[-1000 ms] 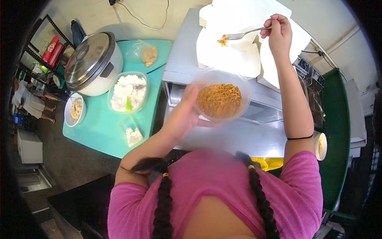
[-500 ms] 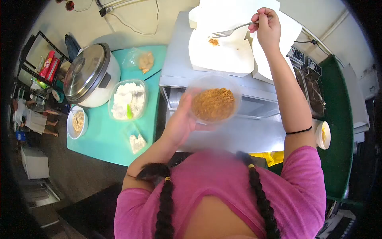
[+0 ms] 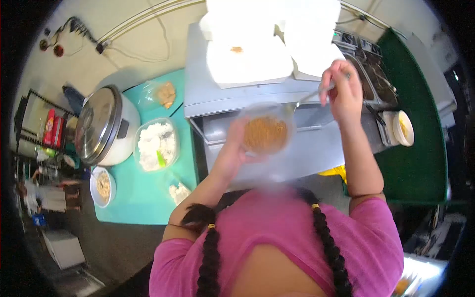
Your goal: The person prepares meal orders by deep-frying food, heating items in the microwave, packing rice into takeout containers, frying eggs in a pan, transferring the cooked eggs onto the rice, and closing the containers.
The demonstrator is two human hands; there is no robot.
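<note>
My left hand [image 3: 233,151] holds a clear round tub by its left side, with brown crumbly food [image 3: 267,134] inside. My right hand [image 3: 342,91] grips a fork [image 3: 310,95] by its handle; the fork's blurred head is at the tub's upper right rim. Behind the tub, an open white box [image 3: 250,64] stands on the steel surface [image 3: 198,74], with a small brown heap [image 3: 236,49] of food in it. A second white box [image 3: 311,49] is to its right.
On the green table [image 3: 133,210] at left are a rice cooker [image 3: 111,126], a tub of white rice [image 3: 154,146], a bowl [image 3: 103,187] and plastic bags of food [image 3: 166,94]. A white tub [image 3: 403,128] stands at right. Another person [image 3: 49,197] is far left.
My right hand and the fork have come down from over the open box to the tub's rim. The view has shifted and turned. My left hand still holds the tub.
</note>
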